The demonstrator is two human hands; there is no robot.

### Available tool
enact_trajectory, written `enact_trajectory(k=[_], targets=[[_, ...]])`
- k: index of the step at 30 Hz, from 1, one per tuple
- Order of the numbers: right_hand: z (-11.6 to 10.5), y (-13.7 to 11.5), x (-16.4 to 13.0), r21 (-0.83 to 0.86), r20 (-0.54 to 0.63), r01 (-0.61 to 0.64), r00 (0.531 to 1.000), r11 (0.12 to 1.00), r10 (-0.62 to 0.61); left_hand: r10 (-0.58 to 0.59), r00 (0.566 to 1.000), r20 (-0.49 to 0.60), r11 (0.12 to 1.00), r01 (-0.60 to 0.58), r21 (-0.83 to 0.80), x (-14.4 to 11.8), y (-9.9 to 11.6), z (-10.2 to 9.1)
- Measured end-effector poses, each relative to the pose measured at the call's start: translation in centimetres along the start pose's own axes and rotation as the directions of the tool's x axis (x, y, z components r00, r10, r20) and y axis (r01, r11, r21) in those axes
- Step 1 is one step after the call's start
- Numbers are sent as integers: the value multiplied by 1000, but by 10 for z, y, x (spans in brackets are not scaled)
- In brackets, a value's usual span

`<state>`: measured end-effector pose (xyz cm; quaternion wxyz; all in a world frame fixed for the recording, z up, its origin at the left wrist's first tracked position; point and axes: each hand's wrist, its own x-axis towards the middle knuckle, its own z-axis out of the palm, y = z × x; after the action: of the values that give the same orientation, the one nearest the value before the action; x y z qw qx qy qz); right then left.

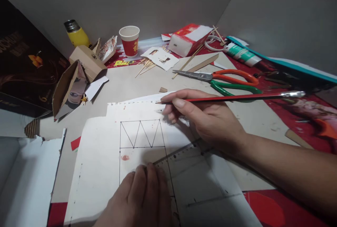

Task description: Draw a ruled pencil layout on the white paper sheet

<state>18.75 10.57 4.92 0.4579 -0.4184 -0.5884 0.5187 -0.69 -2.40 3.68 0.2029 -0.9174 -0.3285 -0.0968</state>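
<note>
My right hand holds a red pencil with its tip near the top edge of a white sheet of paper. Drawn on the sheet is a rectangle with zigzag lines and a small red stain. My left hand rests flat with its fingers pressing the corner of a clear plastic ruler, which lies along the drawing's right line, under my right wrist.
Scissors with orange and green handles lie behind the paper. Further back are a red paper cup, a red-white carton, wooden sticks, cardboard pieces, a yellow bottle and a glue tube. A grey wall encloses the corner.
</note>
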Motion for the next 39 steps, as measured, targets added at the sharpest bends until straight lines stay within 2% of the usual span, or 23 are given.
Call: enact_trajectory(k=[5, 10, 13, 19, 23, 25, 27, 28, 31, 32, 33, 36, 39], targets=[[1, 0, -2, 17, -3, -16, 1000, 1000, 16, 0, 999, 40, 1000, 1, -31, 4, -4, -8], [2, 1, -6, 69, -1, -56, 998, 996, 57, -50, 995, 81, 997, 54, -50, 1, -2, -13], [2, 0, -7, 35, -8, -38, 999, 999, 39, -86, 991, 102, 995, 91, -45, 1, -5, -16], [1, 0, -5, -51, -6, 22, 1000, 998, -23, -219, 976, 4, 975, 219, 23, 7, -21, -11], [-1, -1, -5, -117, 31, 58, 998, 991, -55, -153, 978, 144, 982, 134, 133, 2, -14, -11], [-1, 0, -5, -198, 90, 118, 991, 973, -102, -157, 974, 166, 978, 130, 166, -3, -5, -10], [-2, 2, -5, -296, 206, 239, 961, 925, -183, -170, 974, 150, 977, 148, 151, -8, 5, -6], [-3, 4, -4, -333, 290, 329, 927, 884, -236, -177, 974, 141, 979, 159, 130, -10, 9, -4], [-3, 10, -2, -384, 563, 587, 761, 713, -322, -167, 978, 128, 985, 161, 55, -12, 17, 4], [-2, 12, -1, -398, 628, 637, 714, 660, -310, -162, 978, 131, 987, 159, 36, -13, 18, 6], [-2, 14, 0, -419, 668, 665, 687, 618, -287, -159, 978, 137, 987, 158, 21, -13, 19, 8], [-1, 17, 1, -494, 691, 667, 691, 557, -215, -176, 973, 146, 984, 177, 6, -13, 22, 9], [-1, 19, 2, -512, 679, 654, 705, 556, -204, -183, 976, 115, 983, 180, 39, -15, 24, 6]])
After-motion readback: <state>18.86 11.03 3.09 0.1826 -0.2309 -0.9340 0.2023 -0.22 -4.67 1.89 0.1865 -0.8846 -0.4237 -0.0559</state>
